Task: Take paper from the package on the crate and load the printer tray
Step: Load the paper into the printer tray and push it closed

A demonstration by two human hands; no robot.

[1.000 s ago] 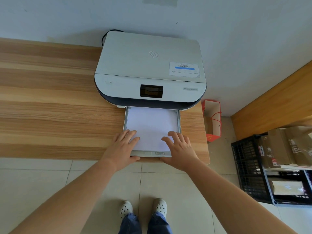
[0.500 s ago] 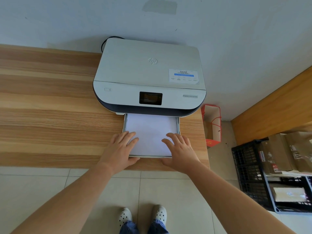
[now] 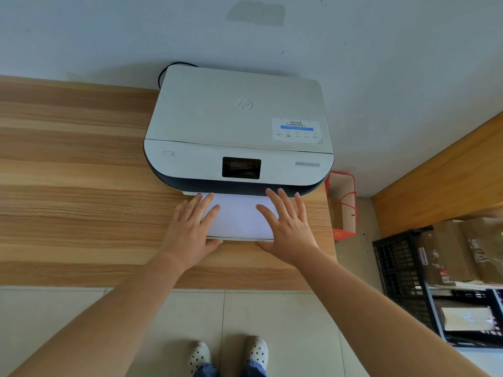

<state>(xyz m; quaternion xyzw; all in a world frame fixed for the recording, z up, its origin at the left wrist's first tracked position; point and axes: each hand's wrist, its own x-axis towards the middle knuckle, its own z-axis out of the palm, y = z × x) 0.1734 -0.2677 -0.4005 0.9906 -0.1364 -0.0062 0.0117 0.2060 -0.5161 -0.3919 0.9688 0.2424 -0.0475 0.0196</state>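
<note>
A white printer (image 3: 234, 123) with a dark base and a small black screen sits on the wooden desk (image 3: 76, 186) against the wall. Its paper tray (image 3: 239, 238) sticks out partway from the front, filled with white paper (image 3: 236, 216). My left hand (image 3: 190, 227) lies flat on the tray's left side, thumb at the front edge. My right hand (image 3: 285, 227) lies flat on the right side, fingertips near the printer's base. Both hands have fingers spread. A brown paper package (image 3: 446, 254) rests on the black crate (image 3: 400, 270) at the right.
A red and white paper bag (image 3: 343, 205) stands on the floor between the desk and a wooden panel (image 3: 441, 180). More boxes lie in the black crate. My feet in white clogs (image 3: 228, 355) stand on the tiled floor below the desk edge.
The tray with paper has slid further into the printer under both hands, so less of it shows. The hands moved forward toward the printer.
</note>
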